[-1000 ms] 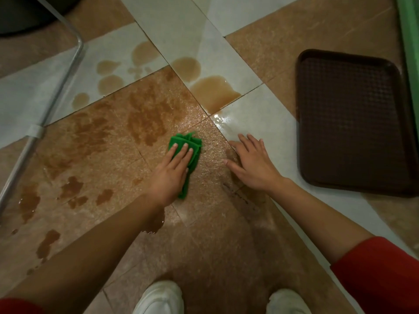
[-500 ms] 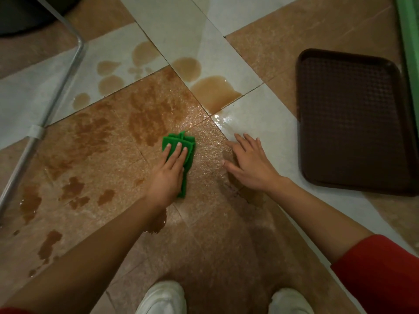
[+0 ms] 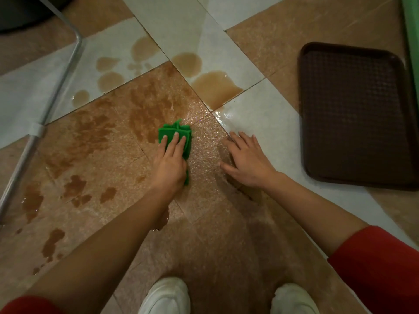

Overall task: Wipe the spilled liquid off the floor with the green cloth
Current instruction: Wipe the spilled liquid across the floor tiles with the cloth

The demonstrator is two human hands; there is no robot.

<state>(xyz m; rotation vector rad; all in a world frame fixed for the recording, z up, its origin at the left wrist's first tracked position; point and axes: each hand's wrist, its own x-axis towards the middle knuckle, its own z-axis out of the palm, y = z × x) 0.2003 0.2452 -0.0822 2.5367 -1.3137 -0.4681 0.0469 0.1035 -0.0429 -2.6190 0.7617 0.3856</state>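
Note:
A folded green cloth (image 3: 175, 131) lies on the brown floor tile near the middle of the view. My left hand (image 3: 171, 165) presses flat on top of it, fingers together, hiding its near half. My right hand (image 3: 246, 160) rests flat on the floor just right of the cloth, fingers spread, holding nothing. Brown spilled liquid (image 3: 215, 87) pools beyond the cloth on the pale tiles. More of it sits in patches on the brown tile to the left (image 3: 90, 134) and lower left (image 3: 52, 242).
A dark brown plastic tray (image 3: 356, 114) lies on the floor at the right. A metal tube frame (image 3: 56, 87) runs diagonally along the left side. My two white shoes (image 3: 167, 295) show at the bottom edge. A green upright (image 3: 411, 23) stands at the far right.
My left hand has slid the green cloth leftward and slightly away from me across the brown tile. My right hand has stayed planted in about the same place.

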